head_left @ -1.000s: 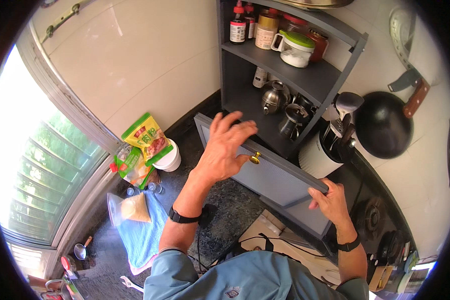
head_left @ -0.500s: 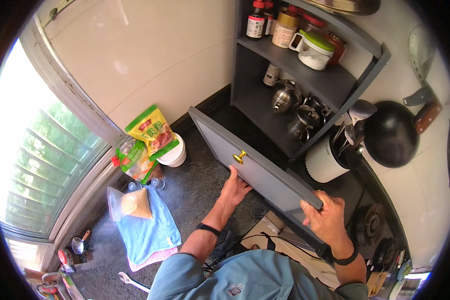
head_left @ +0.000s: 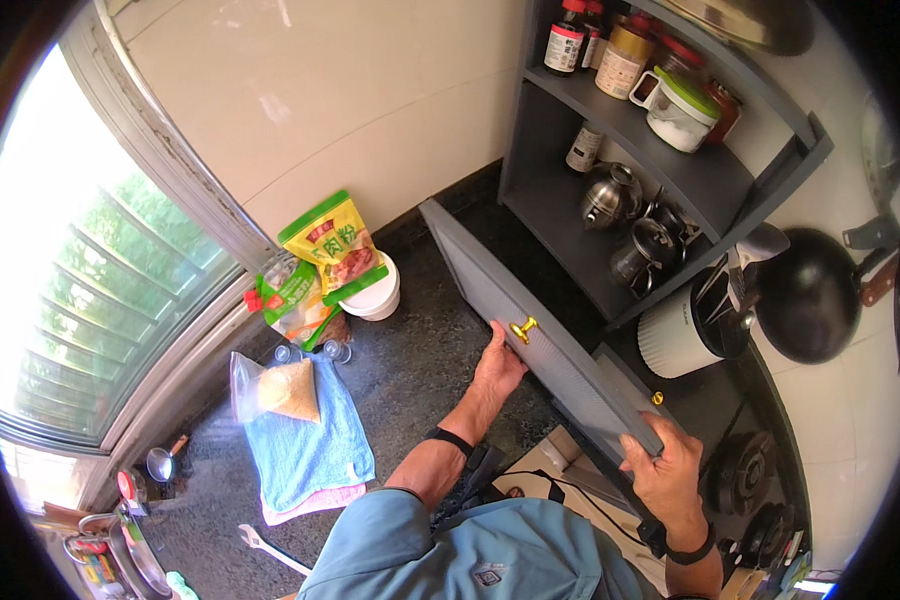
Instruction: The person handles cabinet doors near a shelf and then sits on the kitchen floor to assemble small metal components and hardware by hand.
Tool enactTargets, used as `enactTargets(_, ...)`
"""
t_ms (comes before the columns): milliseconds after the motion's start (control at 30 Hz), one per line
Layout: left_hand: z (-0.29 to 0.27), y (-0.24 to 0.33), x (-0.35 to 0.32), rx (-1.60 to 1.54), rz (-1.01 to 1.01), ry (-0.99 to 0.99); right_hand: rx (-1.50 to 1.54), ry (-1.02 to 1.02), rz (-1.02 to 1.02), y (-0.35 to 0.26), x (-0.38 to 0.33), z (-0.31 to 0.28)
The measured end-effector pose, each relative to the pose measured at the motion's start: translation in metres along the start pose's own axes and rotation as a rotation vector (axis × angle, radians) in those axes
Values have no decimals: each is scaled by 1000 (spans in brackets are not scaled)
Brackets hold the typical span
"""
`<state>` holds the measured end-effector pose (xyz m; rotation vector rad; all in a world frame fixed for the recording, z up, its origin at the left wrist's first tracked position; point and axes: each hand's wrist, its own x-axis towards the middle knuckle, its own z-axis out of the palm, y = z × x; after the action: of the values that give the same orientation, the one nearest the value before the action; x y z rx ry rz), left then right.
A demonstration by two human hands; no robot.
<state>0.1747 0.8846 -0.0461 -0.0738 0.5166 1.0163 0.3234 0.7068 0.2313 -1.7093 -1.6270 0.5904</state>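
Note:
Both hands hold a grey cabinet door (head_left: pixel 582 388), a framed panel with a gold knob (head_left: pixel 524 330). It stands tilted at a slant over the counter in front of the shelf unit. My left hand (head_left: pixel 498 368) grips its lower edge near the knob, thumb on the front face, other fingers partly hidden beneath. At the near right end, my right hand (head_left: pixel 668 468) wraps round the corner, with fingertips curled over the edge. Behind the door, part of a second grey panel (head_left: pixel 625 372) shows, bearing another gold knob (head_left: pixel 657 398).
A grey shelf unit (head_left: pixel 715 195) with bottles, jars and metal pots stands behind. To its right are a white utensil holder (head_left: pixel 667 335), a wok (head_left: pixel 808 295) and gas burners (head_left: pixel 745 470). Leftward lie food pouches (head_left: pixel 335 250), a blue towel (head_left: pixel 310 440) and a wrench (head_left: pixel 270 548).
My view has shifted, so most things sit further right. The door has tilted a little in my hands, and the second panel with its knob has come into sight behind it.

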Motion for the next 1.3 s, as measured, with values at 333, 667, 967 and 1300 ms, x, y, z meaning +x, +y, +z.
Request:
enactTargets(333,12,6,13,26,18,-20,-32,2,-26,10,4,1)
enactTargets(667,17,7,16,20,17,-43,-3,-2,-3,17,8,-2)
enactTargets(967,-2,6,25,35,114,-21,51,-46,44,15,4,-4)
enactTargets(1300,11,-4,36,78,256,300,-32,-93,-22,-9,5,-2)
